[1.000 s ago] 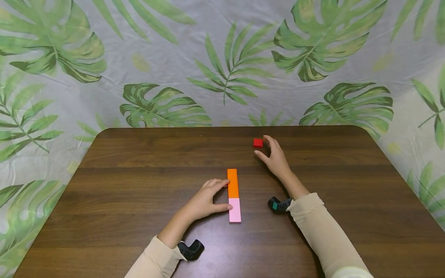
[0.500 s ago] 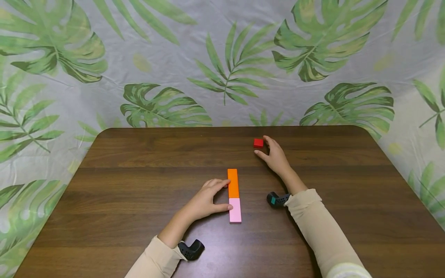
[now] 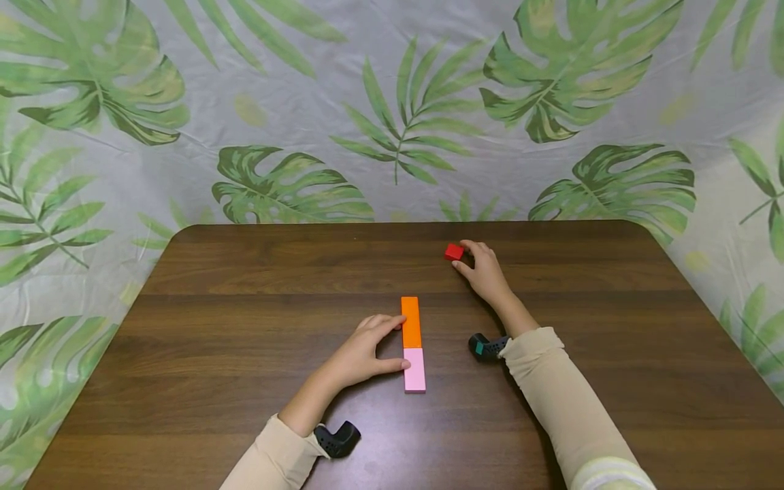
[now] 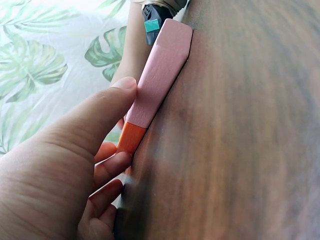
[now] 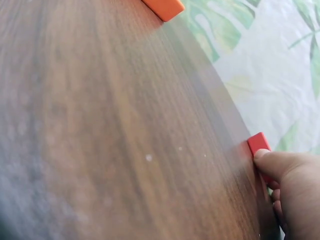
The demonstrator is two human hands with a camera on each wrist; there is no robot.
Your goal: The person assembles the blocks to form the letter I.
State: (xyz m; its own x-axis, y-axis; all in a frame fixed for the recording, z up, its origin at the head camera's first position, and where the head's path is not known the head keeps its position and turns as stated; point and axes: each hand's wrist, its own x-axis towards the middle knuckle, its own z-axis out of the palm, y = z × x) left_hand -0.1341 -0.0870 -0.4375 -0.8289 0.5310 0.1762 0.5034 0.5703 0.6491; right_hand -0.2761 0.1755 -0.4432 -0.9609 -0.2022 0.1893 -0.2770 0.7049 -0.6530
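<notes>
An orange block (image 3: pixel 411 322) and a pink block (image 3: pixel 414 371) lie end to end on the table, the orange one farther away. Along their left side, my left hand (image 3: pixel 358 350) rests its thumb against the pink block and its index finger against the orange one. In the left wrist view the thumb (image 4: pixel 125 84) touches the pink block's side. Near the far edge my right hand (image 3: pixel 490 275) pinches a small red block (image 3: pixel 454 252) by its right end. The right wrist view has the thumb on the red block (image 5: pixel 257 142); the fingers behind it are partly hidden.
The brown wooden table (image 3: pixel 245 272) has rounded far corners. Behind it hangs a leaf-patterned cloth (image 3: pixel 404 197). Black wrist devices (image 3: pixel 338 441) sit at both cuffs, and both sleeves are beige.
My right hand has closed its thumb and finger onto the red block, which has turned slightly. My left hand and the orange and pink blocks keep their places.
</notes>
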